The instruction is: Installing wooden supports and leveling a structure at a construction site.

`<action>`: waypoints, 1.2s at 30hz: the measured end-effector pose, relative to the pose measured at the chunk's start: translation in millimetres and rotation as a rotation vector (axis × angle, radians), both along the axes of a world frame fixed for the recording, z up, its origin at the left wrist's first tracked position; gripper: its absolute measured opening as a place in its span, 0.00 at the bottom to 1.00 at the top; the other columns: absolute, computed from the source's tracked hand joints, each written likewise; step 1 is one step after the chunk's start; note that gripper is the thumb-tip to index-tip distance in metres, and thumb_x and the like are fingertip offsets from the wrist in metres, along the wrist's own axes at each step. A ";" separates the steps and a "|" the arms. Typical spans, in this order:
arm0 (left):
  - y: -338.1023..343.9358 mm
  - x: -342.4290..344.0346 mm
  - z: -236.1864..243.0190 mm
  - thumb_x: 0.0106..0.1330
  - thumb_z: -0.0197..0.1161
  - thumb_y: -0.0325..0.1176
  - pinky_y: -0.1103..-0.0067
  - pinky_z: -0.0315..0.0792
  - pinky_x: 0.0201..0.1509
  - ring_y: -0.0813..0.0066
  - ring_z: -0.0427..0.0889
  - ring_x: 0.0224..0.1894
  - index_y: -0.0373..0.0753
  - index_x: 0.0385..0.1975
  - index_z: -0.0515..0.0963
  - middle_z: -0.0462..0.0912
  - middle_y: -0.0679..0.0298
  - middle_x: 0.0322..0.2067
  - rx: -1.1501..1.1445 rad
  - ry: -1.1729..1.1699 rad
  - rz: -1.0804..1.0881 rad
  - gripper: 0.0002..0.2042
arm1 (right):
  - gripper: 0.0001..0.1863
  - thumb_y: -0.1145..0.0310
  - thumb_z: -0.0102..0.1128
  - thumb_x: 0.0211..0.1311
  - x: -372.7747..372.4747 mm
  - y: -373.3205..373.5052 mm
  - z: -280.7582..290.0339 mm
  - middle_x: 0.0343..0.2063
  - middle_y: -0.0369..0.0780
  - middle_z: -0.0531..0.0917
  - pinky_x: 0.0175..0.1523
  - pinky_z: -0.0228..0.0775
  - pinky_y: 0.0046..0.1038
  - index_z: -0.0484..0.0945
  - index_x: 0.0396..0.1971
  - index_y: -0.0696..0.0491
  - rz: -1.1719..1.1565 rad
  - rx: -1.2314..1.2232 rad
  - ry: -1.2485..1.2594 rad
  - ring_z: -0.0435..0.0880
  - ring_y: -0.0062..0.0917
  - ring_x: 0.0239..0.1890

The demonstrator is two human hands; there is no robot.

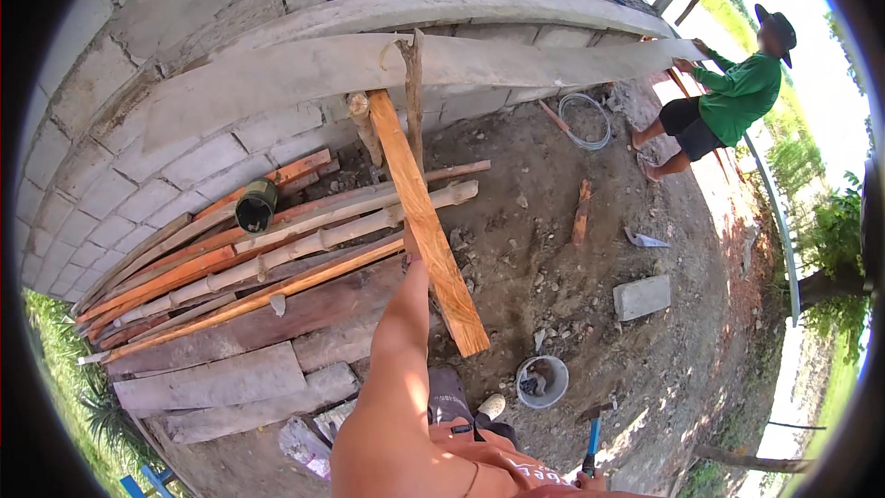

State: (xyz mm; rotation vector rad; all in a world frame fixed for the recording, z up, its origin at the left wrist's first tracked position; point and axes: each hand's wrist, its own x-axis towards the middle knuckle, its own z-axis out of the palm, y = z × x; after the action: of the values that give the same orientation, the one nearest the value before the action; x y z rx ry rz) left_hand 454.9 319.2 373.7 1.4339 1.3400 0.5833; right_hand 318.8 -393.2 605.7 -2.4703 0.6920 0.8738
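Observation:
My left arm reaches forward, and my left hand (412, 244) is at the left edge of an orange-brown wooden plank (429, 231), gripping it; most of its fingers are hidden behind the wood. The plank slants from near my body up to a long grey board (304, 69) along the block wall. Beside the plank's far end stand a round wooden post (361, 122) and a thin rough stick (413, 92). Low at the right, my right hand (590, 480) is closed round the blue handle of a hammer (593, 438), its head pointing away from me.
Timber and bamboo poles (304, 244) lie piled at the left, with a dark bucket (256, 206) on them. A white bucket (542, 382), a concrete block (643, 298) and a wire coil (586, 122) sit on the dirt. A person in green (742, 88) holds the grey board's far end.

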 end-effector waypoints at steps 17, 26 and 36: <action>19.1 33.9 -23.8 0.64 0.41 0.42 0.73 0.64 0.45 0.64 0.71 0.46 0.37 0.42 0.69 0.72 0.61 0.45 -0.184 -0.046 -0.099 0.17 | 0.12 0.69 0.58 0.46 -84.7 62.9 52.0 0.14 0.37 0.72 0.19 0.63 0.24 0.68 0.29 0.58 -0.160 0.068 -0.129 0.73 0.21 0.15; 34.3 14.0 -24.6 0.63 0.42 0.40 0.75 0.68 0.38 0.62 0.75 0.40 0.38 0.43 0.68 0.75 0.61 0.40 -0.070 0.057 -0.291 0.16 | 0.15 0.65 0.60 0.43 -104.7 64.3 32.2 0.16 0.36 0.74 0.24 0.64 0.25 0.71 0.29 0.58 -0.227 0.011 -0.040 0.73 0.21 0.20; 41.5 -25.6 10.5 0.63 0.42 0.41 0.76 0.68 0.37 0.62 0.75 0.38 0.38 0.44 0.68 0.76 0.61 0.39 -0.173 0.015 -0.303 0.16 | 0.13 0.67 0.59 0.44 -110.8 83.1 22.6 0.14 0.37 0.73 0.22 0.64 0.25 0.70 0.28 0.58 -0.284 0.070 -0.048 0.72 0.21 0.17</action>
State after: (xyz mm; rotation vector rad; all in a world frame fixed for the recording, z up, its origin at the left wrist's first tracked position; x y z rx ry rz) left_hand 429.3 360.7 384.2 1.4629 1.1265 0.2522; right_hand 208.0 -310.1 628.3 -2.2518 0.9497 0.7149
